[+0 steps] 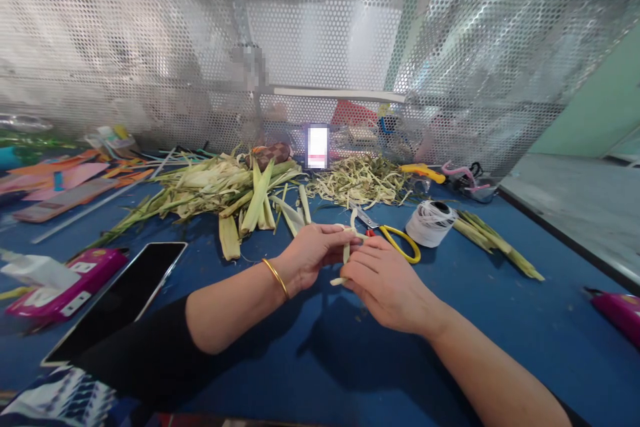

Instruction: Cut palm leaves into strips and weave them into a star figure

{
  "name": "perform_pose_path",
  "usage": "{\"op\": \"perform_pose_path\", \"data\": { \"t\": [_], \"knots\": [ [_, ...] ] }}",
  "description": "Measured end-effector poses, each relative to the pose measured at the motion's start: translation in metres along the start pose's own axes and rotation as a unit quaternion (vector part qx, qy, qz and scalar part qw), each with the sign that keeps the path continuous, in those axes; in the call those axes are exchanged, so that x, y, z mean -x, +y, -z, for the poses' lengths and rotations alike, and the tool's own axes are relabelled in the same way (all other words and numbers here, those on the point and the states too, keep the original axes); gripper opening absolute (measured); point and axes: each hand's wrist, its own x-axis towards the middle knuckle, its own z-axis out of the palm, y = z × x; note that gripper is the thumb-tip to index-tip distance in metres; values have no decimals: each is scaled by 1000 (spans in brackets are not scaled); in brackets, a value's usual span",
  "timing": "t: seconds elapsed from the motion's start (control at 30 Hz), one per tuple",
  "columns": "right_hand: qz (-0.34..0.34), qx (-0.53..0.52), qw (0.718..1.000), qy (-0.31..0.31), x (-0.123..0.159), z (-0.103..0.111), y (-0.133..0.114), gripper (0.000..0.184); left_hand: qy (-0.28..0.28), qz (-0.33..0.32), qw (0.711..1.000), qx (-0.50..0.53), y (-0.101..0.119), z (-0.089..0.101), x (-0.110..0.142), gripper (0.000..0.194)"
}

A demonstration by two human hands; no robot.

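Observation:
Pale strips of dried husk [347, 252] cross between my two hands above the blue table. My left hand [311, 255], with a gold bangle at its wrist, pinches the strips between thumb and fingers. Close against it, my right hand [383, 277] is closed on the same strips, and one strip end pokes out below its fingers. Part of the husk is hidden behind the fingers. Just beyond my right hand lie scissors [407, 245] with yellow handles. A spool of white string [430, 223] stands to their right.
Husk leaves [205, 183] pile up behind my left hand, with shredded husk strips [360, 180] beside them. A tablet [120, 300] and a magenta power strip [67, 283] lie at left. More husk [497, 243] lies at right. A perforated metal screen [325, 40] closes off the back.

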Motion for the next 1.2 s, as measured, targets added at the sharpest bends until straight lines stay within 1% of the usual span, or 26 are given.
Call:
{"op": "perform_pose_path", "data": {
  "t": [0.2,0.23,0.27,0.3,0.33,0.37,0.4,0.43,0.47,0.5,0.53,0.6,0.73,0.87,0.97,1.0,1.03,1.1,1.13,1.17,1.2],
  "knots": [
    [7,-56,998,2,1,2,-1,17,20,-4,1000,-1,-1,1,-1,14],
    [6,-57,998,13,2,2,0,16,22,-6,1000,-3,0,1,-1,13],
    [-9,-51,998,31,3,2,1,15,25,-10,1000,-5,1,1,-1,12],
    [-45,-38,997,58,4,3,3,16,30,-13,999,-7,2,0,-1,11],
    [-101,-20,991,88,6,3,6,18,35,-15,999,-10,4,0,0,9],
    [-171,-4,979,110,7,3,9,19,40,-15,999,-14,6,-1,0,7],
    [-243,2,963,115,8,2,13,20,44,-13,999,-18,7,-2,1,6],
    [-305,-9,947,100,10,1,16,21,49,-10,999,-23,8,-2,1,5],
    [-352,-35,933,72,10,0,19,21,52,-8,998,-27,9,-3,2,7],
    [-378,-68,923,41,11,-1,22,20,54,-7,998,-32,9,-3,3,10],
    [-388,-100,916,12,11,-2,23,21,54,-9,998,-39,8,-3,3,12],
    [-388,-138,911,-14,10,-5,23,24,46,-15,997,-56,6,-3,3,15],
    [-384,-162,909,-31,9,-5,20,24,30,-28,995,-95,1,-3,3,19],
    [-374,-204,904,-41,9,2,21,27,46,-39,993,-97,2,-3,1,18],
    [-373,-242,894,-54,9,9,24,29,40,-31,995,-90,5,-2,1,18],
    [-372,-240,896,-49,9,11,25,29,33,-24,995,-91,6,-2,1,18],
    [-369,-223,902,-31,9,12,27,28,25,-18,995,-92,7,-2,2,18],
    [-350,-146,925,38,10,13,30,22,7,-5,995,-99,9,-2,4,19],
    [-330,-101,936,72,10,13,31,20,-2,0,995,-103,10,-2,5,20],
    [-304,-64,946,94,10,12,33,21,-11,4,994,-107,10,-2,6,21],
    [-277,-38,955,98,11,11,34,22,-19,7,994,-111,11,-3,7,23]
  ]
}}
